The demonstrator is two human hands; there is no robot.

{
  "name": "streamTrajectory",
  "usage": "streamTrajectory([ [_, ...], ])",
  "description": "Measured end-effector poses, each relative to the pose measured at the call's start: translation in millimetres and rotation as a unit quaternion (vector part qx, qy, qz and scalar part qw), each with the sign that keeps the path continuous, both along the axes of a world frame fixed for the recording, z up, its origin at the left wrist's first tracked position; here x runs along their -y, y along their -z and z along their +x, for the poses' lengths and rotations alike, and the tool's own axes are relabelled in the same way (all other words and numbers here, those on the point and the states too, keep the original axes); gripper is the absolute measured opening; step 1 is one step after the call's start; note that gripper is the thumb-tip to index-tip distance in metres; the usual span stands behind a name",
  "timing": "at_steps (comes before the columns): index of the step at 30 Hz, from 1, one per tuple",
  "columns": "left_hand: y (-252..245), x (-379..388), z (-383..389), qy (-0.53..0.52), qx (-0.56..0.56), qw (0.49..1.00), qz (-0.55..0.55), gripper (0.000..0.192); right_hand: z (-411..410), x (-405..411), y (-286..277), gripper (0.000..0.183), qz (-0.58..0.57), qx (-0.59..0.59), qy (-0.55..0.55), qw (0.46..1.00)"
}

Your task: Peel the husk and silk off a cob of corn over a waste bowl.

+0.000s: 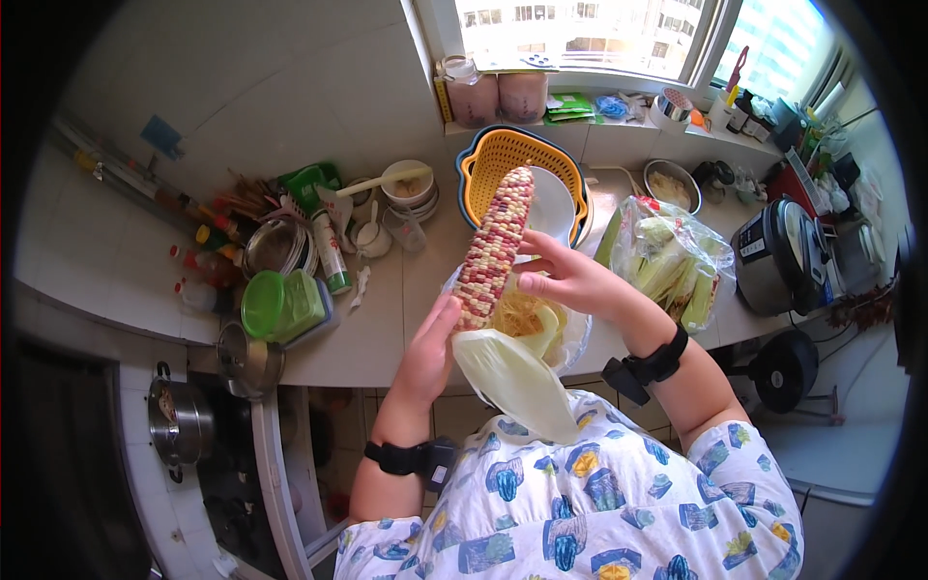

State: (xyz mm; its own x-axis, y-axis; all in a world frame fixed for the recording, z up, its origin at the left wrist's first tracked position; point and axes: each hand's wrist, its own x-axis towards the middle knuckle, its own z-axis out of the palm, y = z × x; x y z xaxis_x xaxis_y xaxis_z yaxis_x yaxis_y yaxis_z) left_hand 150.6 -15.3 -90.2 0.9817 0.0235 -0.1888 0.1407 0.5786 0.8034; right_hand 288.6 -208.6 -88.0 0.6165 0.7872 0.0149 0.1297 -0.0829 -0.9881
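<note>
My left hand [431, 346] grips the base of a corn cob [494, 250] with red and cream kernels, held tilted above the counter. Pale husk leaves [516, 377] hang from its lower end towards my clothes. At the cob's right side is my right hand [562, 274], its fingers spread and partly behind the cob; whether they touch it I cannot tell. Below the cob, a container lined with a clear plastic bag [576, 341] holds corn silk [518, 313] and a piece of husk. A clear bag of corn in green husks [670, 261] lies to the right.
Behind the cob stands a yellow plastic colander [482, 177] in a dark blue basin. An electric pressure cooker [779, 254] is at the right, with a metal bowl [673, 187] nearer the window. Stacked bowls [409, 192], metal lids and a green plastic container [293, 304] stand at the left.
</note>
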Motion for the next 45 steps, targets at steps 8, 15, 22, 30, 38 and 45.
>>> streamTrajectory([
  [8,11.4,17.5,9.5,-0.029,0.092,0.86,0.501,0.061,-3.9,-9.3,12.3,0.049,0.124,-0.331,0.089,0.931],
  [15,13.4,14.3,14.8,-0.115,0.105,0.63,0.761,0.033,-13.7,-7.3,17.9,0.054,0.157,-0.274,0.114,0.942],
  [22,25.7,-14.9,20.3,-0.183,-0.007,0.704,0.686,0.037,-17.6,12.0,4.3,0.055,0.156,-0.268,0.098,0.946],
  [30,2.7,25.7,32.6,-0.101,0.118,0.905,0.396,0.032,-21.4,17.3,2.7,0.057,0.166,-0.232,0.078,0.955],
  [38,10.2,23.9,41.3,-0.163,0.022,0.93,0.329,0.023,-32.3,12.9,-0.9,0.056,0.186,-0.287,0.088,0.936],
  [45,15.1,-12.8,33.5,-0.152,0.036,0.818,0.554,0.029,-22.5,30.0,-1.2,0.054,0.193,-0.28,0.113,0.934],
])
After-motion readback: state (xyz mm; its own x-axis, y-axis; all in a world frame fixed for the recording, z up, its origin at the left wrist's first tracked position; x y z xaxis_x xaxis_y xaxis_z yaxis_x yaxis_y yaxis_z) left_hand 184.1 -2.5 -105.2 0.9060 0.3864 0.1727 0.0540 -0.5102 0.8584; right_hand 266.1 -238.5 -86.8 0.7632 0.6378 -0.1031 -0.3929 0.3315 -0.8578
